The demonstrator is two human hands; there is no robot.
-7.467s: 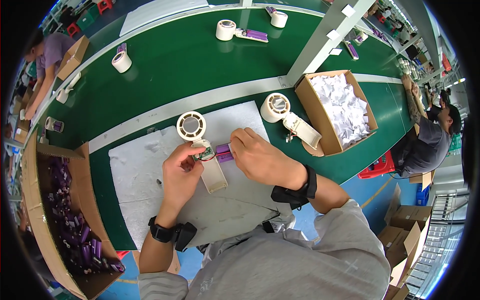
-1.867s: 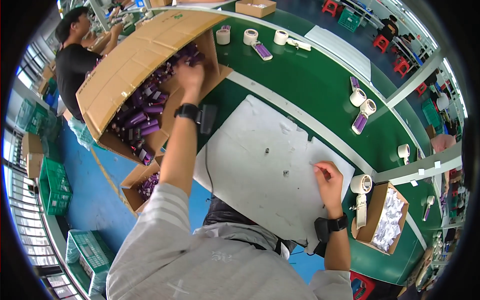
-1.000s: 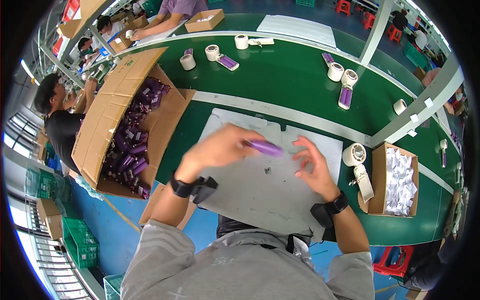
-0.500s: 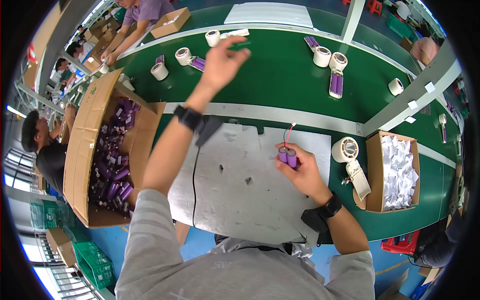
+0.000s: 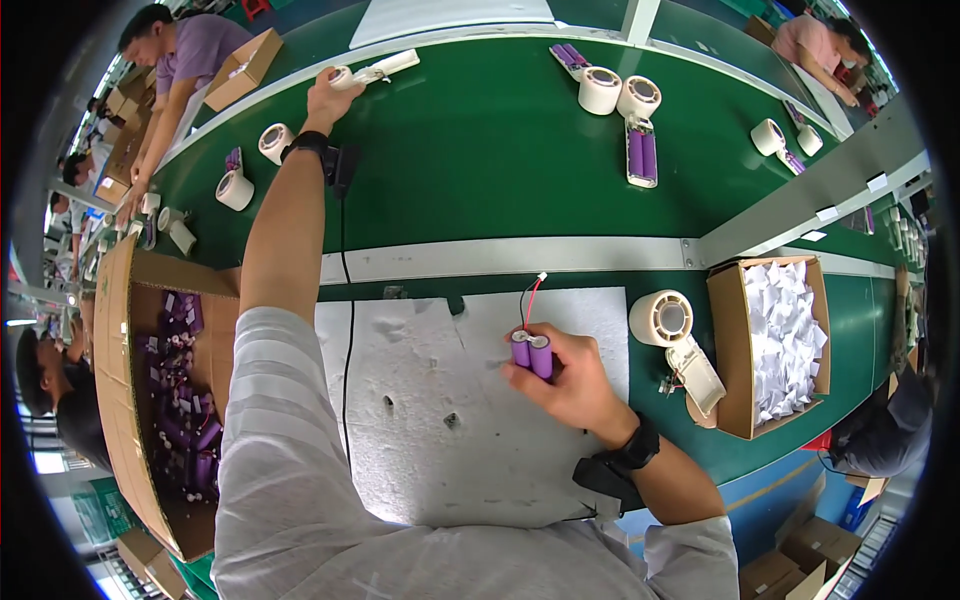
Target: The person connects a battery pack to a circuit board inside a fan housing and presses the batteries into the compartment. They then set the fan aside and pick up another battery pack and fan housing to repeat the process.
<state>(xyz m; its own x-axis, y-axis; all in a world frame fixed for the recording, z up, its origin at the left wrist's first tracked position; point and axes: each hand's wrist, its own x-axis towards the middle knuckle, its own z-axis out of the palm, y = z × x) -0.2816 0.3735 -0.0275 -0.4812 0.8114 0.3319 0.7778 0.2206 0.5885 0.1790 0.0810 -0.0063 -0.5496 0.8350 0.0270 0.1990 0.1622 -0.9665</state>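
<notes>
My left hand [image 5: 328, 103] reaches far across the green bench, its fingers closed round the round head of a white handheld fan [image 5: 388, 69]. The fan's handle points to the right; part of its head is hidden by my fingers. Over the silvery-white work mat [image 5: 420, 440], my right hand [image 5: 578, 385] holds a purple two-cell battery pack [image 5: 531, 353] between thumb and fingers. Its red and black wires rise to a small white plug [image 5: 542, 275]. Right of the mat lies another white fan [image 5: 661, 318] with its handle opened.
A cardboard box of purple battery packs [image 5: 185, 410] stands at left, a box of white paper pieces [image 5: 785, 340] at right. More fans with purple cells [image 5: 641, 150] lie on the green belt [image 5: 480, 160]. A metal rail [image 5: 520, 257] crosses behind the mat. Co-workers sit at the far side.
My left hand has moved forward and left, from open in the air to closed on the white fan. The battery pack stays in my right hand. The whole view has shifted.
</notes>
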